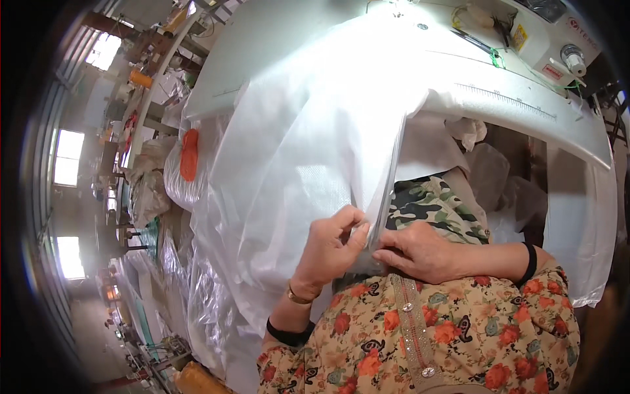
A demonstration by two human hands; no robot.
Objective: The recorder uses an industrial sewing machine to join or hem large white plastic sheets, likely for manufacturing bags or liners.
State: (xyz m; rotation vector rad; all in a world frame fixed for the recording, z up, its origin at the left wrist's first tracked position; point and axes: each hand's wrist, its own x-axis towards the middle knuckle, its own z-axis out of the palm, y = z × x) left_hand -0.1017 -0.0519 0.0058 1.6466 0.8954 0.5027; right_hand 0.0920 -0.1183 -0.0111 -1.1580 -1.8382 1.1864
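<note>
A large sheet of white, woven-looking plastic fabric (289,151) drapes from the sewing table down over my lap. My left hand (335,240) pinches its right edge between thumb and fingers. Just to the right, my right hand (413,253) grips the same edge a little lower, fingers curled in. Between the hands and the table, the edge runs up as a narrow folded strip (394,164). Toward the bright lamp at the top, glare washes out the far part of the fabric.
The pale sewing table (512,105) has a ruler scale along its front edge. A sewing machine head (558,46) stands at the upper right, with tweezers (472,41) nearby. An orange-red oblong item (189,155) lies on clear plastic wrapping (180,180). Other machines line the left.
</note>
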